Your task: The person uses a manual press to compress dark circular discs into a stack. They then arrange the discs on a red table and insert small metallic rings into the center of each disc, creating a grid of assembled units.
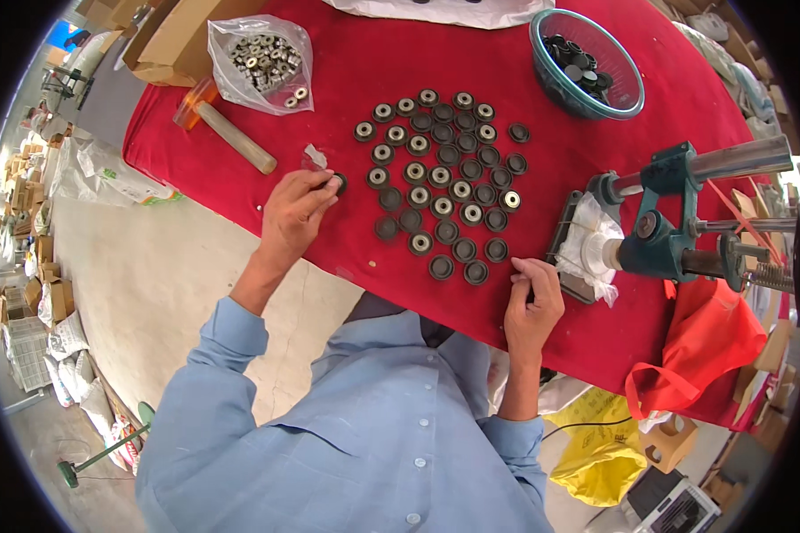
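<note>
My left hand pinches a small black round cap at the left side of the red cloth. My right hand rests at the cloth's near edge with its fingers curled; something dark shows between them, too small to name. Between the hands lie many black round caps, open side up, spread in loose rows. A number of them hold a silver ring-shaped bearing; others show only their dark inside. A scrap of clear plastic lies just beyond my left fingertips.
A green bench press stands at the right, white plastic wrapped at its end. Beyond the caps are a bag of bearings, a mallet and a teal bowl of black caps. A red bag hangs near right.
</note>
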`<action>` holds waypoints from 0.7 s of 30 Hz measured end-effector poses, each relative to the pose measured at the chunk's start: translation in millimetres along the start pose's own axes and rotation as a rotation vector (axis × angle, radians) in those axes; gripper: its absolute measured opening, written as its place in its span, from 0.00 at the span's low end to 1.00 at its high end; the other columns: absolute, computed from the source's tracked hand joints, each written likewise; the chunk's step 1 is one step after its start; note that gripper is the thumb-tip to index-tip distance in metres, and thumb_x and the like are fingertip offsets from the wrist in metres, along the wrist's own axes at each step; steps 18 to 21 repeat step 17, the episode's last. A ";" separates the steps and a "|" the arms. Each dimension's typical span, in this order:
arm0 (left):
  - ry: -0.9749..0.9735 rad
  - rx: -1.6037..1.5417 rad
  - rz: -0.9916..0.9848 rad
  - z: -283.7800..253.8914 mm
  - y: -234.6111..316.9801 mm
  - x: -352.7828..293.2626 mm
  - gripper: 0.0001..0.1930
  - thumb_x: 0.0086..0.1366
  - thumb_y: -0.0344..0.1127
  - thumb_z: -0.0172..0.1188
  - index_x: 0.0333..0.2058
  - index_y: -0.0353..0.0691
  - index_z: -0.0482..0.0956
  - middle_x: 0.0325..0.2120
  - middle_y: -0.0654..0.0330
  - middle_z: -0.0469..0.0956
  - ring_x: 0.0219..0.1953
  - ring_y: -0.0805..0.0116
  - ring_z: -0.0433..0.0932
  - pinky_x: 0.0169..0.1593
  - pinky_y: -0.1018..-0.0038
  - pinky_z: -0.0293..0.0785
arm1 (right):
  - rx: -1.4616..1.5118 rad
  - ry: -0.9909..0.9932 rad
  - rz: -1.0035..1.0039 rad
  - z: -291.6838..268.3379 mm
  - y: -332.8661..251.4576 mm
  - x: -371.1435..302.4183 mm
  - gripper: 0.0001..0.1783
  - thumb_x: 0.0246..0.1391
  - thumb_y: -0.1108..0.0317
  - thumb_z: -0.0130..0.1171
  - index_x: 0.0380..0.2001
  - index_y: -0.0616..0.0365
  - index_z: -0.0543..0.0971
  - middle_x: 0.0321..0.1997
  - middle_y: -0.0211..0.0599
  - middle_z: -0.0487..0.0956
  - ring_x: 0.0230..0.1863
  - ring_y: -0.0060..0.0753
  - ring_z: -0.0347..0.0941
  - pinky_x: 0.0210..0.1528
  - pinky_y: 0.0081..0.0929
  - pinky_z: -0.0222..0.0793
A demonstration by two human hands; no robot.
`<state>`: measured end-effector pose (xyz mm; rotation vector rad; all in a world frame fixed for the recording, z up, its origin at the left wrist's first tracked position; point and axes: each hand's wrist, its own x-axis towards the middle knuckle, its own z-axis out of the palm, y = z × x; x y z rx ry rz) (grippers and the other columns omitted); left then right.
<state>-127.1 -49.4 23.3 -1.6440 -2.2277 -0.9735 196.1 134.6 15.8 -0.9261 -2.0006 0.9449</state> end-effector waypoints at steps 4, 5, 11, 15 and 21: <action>0.028 -0.012 -0.012 10.8 -5.7 5.2 0.14 0.58 0.22 0.73 0.44 0.38 0.89 0.42 0.57 0.86 0.44 0.55 0.83 0.46 0.65 0.81 | -0.103 0.021 -0.110 0.4 -13.1 8.6 0.14 0.57 0.85 0.59 0.45 0.61 0.85 0.44 0.42 0.82 0.36 0.34 0.80 0.41 0.29 0.77; 0.031 -0.010 -0.022 15.3 -7.0 11.2 0.13 0.59 0.23 0.72 0.44 0.38 0.89 0.42 0.57 0.86 0.44 0.55 0.83 0.46 0.65 0.81 | -0.093 -0.016 -0.105 -0.3 -17.3 9.9 0.14 0.57 0.81 0.64 0.46 0.59 0.85 0.44 0.42 0.82 0.36 0.36 0.81 0.41 0.30 0.77; 0.027 -0.110 -0.106 38.0 -8.6 35.7 0.13 0.62 0.22 0.70 0.46 0.37 0.89 0.46 0.54 0.87 0.46 0.57 0.85 0.50 0.66 0.81 | -0.237 -0.223 -0.047 10.4 -33.2 2.0 0.15 0.54 0.71 0.73 0.46 0.55 0.86 0.44 0.38 0.80 0.34 0.41 0.79 0.38 0.36 0.76; 0.052 -0.123 -0.115 38.3 -7.6 34.0 0.13 0.63 0.22 0.69 0.47 0.37 0.89 0.46 0.54 0.86 0.48 0.56 0.84 0.52 0.66 0.80 | -0.275 -0.220 -0.090 17.1 -23.8 -5.0 0.17 0.54 0.69 0.73 0.48 0.54 0.85 0.46 0.37 0.80 0.37 0.43 0.78 0.40 0.39 0.74; 0.055 -0.103 -0.090 40.5 -8.3 36.2 0.14 0.64 0.22 0.69 0.48 0.37 0.89 0.48 0.54 0.86 0.50 0.57 0.84 0.53 0.67 0.81 | -0.240 -0.224 -0.061 17.8 -23.1 -7.2 0.20 0.55 0.69 0.72 0.52 0.52 0.84 0.48 0.38 0.80 0.41 0.46 0.79 0.42 0.39 0.74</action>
